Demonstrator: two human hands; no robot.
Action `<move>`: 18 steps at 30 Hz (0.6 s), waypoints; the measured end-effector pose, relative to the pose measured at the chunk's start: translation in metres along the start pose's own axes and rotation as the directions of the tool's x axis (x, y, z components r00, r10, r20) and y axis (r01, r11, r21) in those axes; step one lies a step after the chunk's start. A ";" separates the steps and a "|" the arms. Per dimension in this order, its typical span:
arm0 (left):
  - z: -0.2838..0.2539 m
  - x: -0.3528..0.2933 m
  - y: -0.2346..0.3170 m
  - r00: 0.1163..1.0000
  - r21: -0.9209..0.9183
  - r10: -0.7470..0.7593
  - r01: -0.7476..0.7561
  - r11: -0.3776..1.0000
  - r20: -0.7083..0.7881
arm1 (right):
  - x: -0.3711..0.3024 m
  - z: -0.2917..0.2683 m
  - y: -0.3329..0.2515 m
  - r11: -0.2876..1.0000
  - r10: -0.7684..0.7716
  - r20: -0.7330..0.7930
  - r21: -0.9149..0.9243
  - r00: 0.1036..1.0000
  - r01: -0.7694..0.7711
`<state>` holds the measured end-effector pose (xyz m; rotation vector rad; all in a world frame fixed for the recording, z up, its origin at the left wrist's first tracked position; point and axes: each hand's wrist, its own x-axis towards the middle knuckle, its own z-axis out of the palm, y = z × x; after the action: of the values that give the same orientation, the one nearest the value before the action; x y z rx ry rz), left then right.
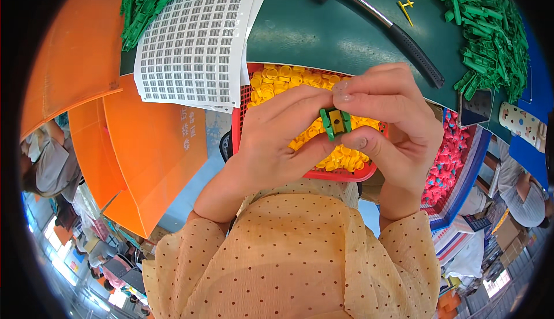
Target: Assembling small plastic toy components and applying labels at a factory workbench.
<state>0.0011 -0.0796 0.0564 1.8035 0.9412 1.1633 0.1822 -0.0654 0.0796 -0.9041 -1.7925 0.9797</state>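
Both hands meet just above a red basket (241,124) heaped with small yellow caps (276,83). The left hand (271,140) and the right hand (392,128) pinch one small green clip (335,122) between fingertips and thumbs; a yellow piece sits in its middle, seemingly a cap set in the clip. Both grips are closed on this clip, left fingers on its left side, right fingers over its top and right side, the right thumb beneath.

On the far side, on the dark green table (323,36), lies a hammer (381,22) with a black handle. A pile of green clips (490,36) lies far right, another far left beside a white sheet of labels (196,42). Pink parts (447,157) fill a tray to the right.

The risk, as I judge it: the clip is small and held only at its edges, so uneven pressure could let it twist and spring out, dropping into the yellow caps. The yellow piece could also seat crooked if the thumbs push off-centre
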 end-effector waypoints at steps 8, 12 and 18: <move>-0.006 0.001 0.001 0.999 0.150 0.009 -0.017 0.989 0.053 | -0.005 0.005 0.007 0.997 -0.074 -0.085 -0.006 0.994 0.074; -0.011 0.007 0.005 0.993 0.196 0.025 -0.047 0.979 0.112 | -0.005 0.005 0.006 0.999 -0.026 -0.084 0.037 0.996 0.029; -0.015 0.012 0.006 0.974 0.230 0.094 -0.142 0.963 0.209 | -0.007 0.001 0.009 0.993 -0.074 -0.055 0.090 0.996 0.079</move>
<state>-0.0086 -0.0683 0.0703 2.1546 0.9009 0.9504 0.1851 -0.0674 0.0685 -0.7911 -1.7114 0.9736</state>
